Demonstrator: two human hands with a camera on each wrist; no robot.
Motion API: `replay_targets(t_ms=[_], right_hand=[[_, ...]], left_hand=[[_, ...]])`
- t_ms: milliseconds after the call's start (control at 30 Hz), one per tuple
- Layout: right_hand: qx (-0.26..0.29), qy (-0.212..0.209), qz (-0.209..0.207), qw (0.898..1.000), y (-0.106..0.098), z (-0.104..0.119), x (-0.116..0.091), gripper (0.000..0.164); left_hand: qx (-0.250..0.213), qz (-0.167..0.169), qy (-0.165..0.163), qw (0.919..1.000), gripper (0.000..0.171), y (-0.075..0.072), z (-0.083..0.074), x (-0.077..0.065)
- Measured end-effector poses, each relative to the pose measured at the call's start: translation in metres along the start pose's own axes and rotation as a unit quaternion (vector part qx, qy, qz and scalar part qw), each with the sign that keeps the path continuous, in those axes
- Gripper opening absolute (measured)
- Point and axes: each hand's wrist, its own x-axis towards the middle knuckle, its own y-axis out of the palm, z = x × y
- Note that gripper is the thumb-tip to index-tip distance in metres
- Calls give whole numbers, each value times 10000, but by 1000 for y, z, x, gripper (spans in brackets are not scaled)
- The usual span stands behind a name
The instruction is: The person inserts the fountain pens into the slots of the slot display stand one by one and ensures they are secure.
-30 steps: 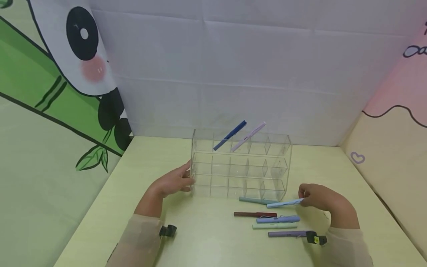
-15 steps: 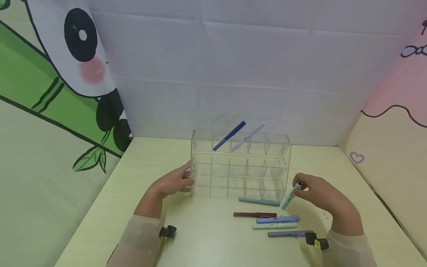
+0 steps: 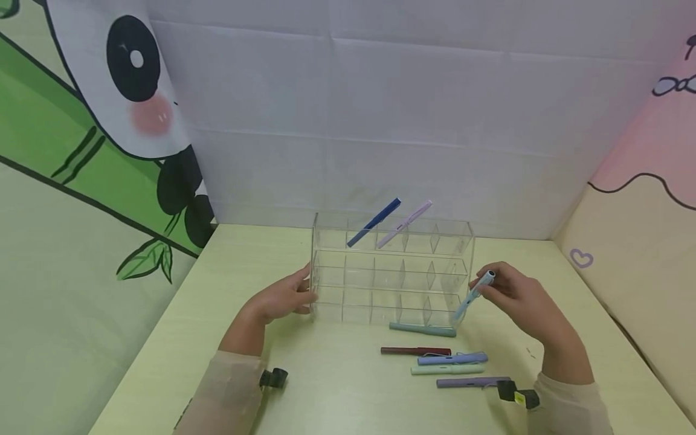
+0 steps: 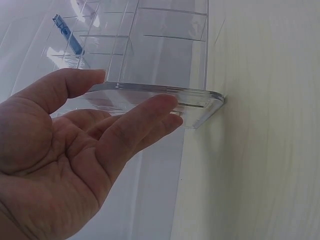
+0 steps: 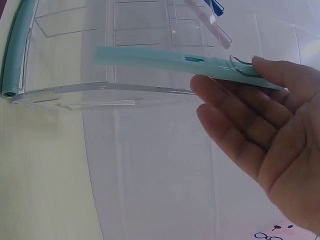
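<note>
My right hand pinches a light blue pen near its capped end, between thumb and fingers. The pen slants, its lower end overlapping the right front corner of a clear acrylic organizer in the head view. In the right wrist view the same pen lies across the organizer's side wall. My left hand rests against the organizer's left side, thumb and fingers extended along the wall. Standing tilted in the organizer's back row are a dark blue pen and a pale lilac pen.
A teal pen lies along the organizer's front. Nearer me on the table lie a dark red pen, a blue pen, a pale green pen and a purple pen. A white backdrop stands behind.
My right hand has lifted the light blue pen from the pens, tipped it from lying flat to slanted, and brought it up to the organizer's right side. The left hand stays put.
</note>
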Motion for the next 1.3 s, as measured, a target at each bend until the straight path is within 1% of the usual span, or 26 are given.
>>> replay_targets(t_ms=[100, 200, 300, 400, 467, 533, 600, 700, 800, 867, 933, 1033, 1100, 1200, 1300], right_hand=[[337, -187, -366, 9986, 2, -1, 3, 31], [701, -334, -755, 9941, 6, -1, 5, 42], [1092, -529, -1096, 9865, 10, -1, 8, 49], [1588, -703, -1259, 9767, 15, -3, 13, 53], [2066, -795, -1297, 9665, 20, -6, 16, 54], [2539, -874, -1327, 9541, 24, -7, 20, 53], [2997, -933, -1400, 9391, 28, -9, 22, 51], [3439, -900, -1564, 9215, 33, -9, 25, 47], [3654, -670, -1813, 9106, 35, -8, 30, 46], [3820, -544, -2008, 9004, 33, -6, 37, 47], [4022, -492, -2217, 8869, 29, -4, 46, 47], [4327, -554, -2512, 8641, 20, 1, 64, 46], [4440, -589, -2674, 8531, 14, 4, 76, 46], [4542, -560, -2844, 8424, 7, 9, 94, 46], [4596, -449, -2913, 8378, 2, 12, 110, 47]], left_hand=[[14, -14, 12, 10000, 84, 0, 0, 0], [-5, 8, 45, 10000, 84, 0, 0, 0], [-11, 11, 53, 10000, 84, 0, 0, 0], [15, 14, 78, 10000, 84, 0, 1, -1], [-21, -6, 78, 10000, 83, 0, 1, -1], [-38, 7, 110, 9999, 83, -1, 1, -1], [-61, 26, 134, 9999, 83, -1, 1, -1], [-94, 13, 89, 9999, 83, 0, 0, -1], [-124, -41, 17, 9999, 83, 2, 1, 0], [-135, -68, 12, 9999, 82, 2, 1, 0], [-128, -71, 37, 9999, 82, 2, 2, 0], [-124, -68, 62, 9999, 82, 2, 3, 1], [-100, -41, 118, 9999, 82, 1, 4, 2], [-93, 17, 178, 9998, 82, 1, 4, 3], [-95, 51, 247, 9996, 81, 1, 4, 3]])
